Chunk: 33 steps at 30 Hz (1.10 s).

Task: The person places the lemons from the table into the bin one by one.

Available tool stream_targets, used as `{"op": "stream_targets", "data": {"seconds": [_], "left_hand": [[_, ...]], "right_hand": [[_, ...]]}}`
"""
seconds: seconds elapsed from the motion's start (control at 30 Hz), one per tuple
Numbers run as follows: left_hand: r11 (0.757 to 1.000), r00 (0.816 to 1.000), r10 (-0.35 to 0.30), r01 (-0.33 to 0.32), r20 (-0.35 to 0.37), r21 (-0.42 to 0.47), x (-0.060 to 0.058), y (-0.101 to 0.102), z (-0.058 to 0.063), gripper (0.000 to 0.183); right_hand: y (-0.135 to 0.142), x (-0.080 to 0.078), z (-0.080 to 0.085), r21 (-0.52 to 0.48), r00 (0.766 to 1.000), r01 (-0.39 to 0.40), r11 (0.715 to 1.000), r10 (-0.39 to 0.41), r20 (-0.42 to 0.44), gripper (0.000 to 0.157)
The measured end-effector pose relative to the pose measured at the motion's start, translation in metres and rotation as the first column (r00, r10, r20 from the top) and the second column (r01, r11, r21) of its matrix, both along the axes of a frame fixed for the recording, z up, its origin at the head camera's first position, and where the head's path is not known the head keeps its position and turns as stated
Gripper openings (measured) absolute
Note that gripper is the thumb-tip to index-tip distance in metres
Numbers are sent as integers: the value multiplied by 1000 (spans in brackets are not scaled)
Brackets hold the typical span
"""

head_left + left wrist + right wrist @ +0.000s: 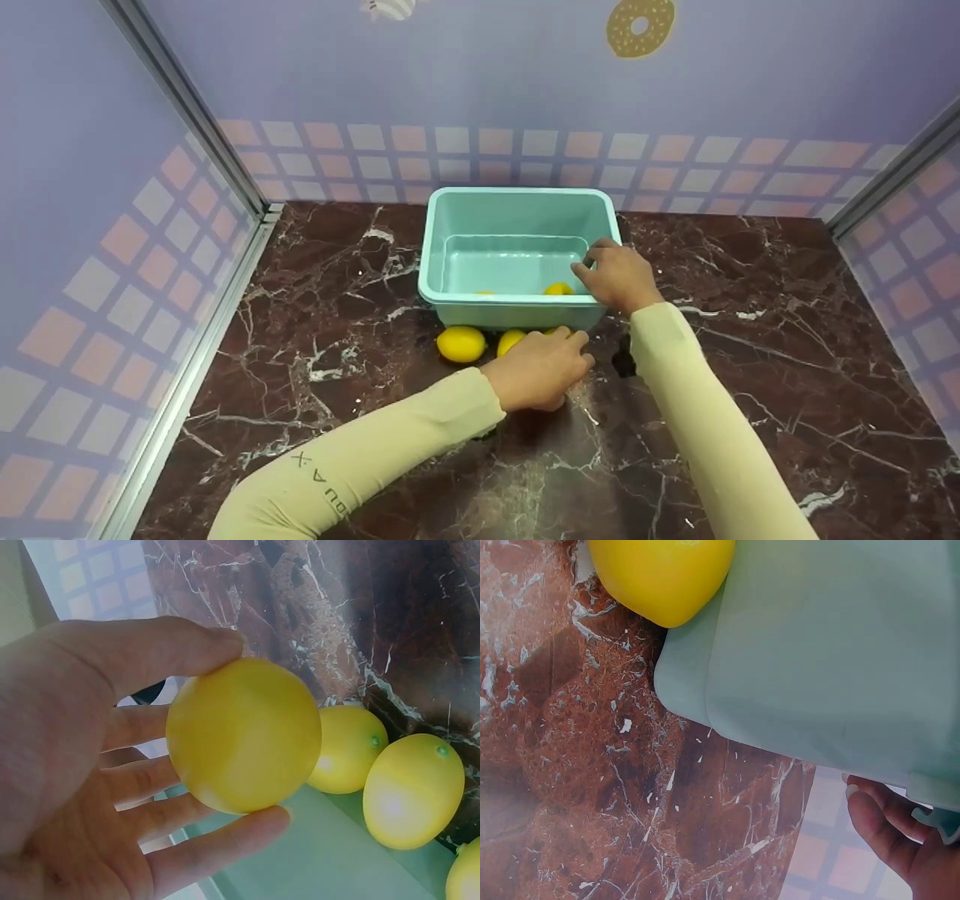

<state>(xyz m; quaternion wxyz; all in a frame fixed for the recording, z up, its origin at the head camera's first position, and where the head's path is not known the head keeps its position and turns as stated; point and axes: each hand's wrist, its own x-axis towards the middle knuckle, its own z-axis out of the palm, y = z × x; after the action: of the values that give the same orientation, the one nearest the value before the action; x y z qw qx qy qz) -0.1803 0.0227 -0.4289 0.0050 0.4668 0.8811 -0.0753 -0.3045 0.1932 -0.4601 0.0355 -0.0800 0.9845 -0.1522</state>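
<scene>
My left hand [541, 369] is low in front of the pale green tub [517, 313]. In the left wrist view it grips a yellow lemon [244, 736] between thumb and fingers. One lemon [461, 343] lies left of that hand by the tub's front wall; a second lemon [512, 341] is partly behind the hand. My right hand [621, 276] reaches over the tub's right front corner, its fingers loosely bent above the inside, with nothing seen in them. Below those fingers, a lemon [559, 289] shows inside the tub, mostly hidden by the front rim.
The tub stands on a dark red marbled tabletop [360, 330], close to the lilac back wall [510, 90] with its checked border. Side panels with metal rails [262, 214] close off the left and right. A lemon [664, 577] is beside the tub in the right wrist view.
</scene>
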Motion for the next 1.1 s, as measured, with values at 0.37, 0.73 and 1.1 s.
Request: {"op": "stream_targets", "data": {"seconds": [0.37,0.73,1.1], "left_hand": [[1000,1000,1,-1,1,5,-1,-1,5,24],[1000,1000,19,-18,12,-8,-3,-3,12,24],[999,999,35,-35,-4,13,-4,-9,21,22]], "right_hand": [[-1,1,1,3,1000,8,1000,-8,15,45],[-2,-1,1,18,1000,8,1000,-9,24,47],[0,1,1,4,1000,-6,1000,5,8,43]]}}
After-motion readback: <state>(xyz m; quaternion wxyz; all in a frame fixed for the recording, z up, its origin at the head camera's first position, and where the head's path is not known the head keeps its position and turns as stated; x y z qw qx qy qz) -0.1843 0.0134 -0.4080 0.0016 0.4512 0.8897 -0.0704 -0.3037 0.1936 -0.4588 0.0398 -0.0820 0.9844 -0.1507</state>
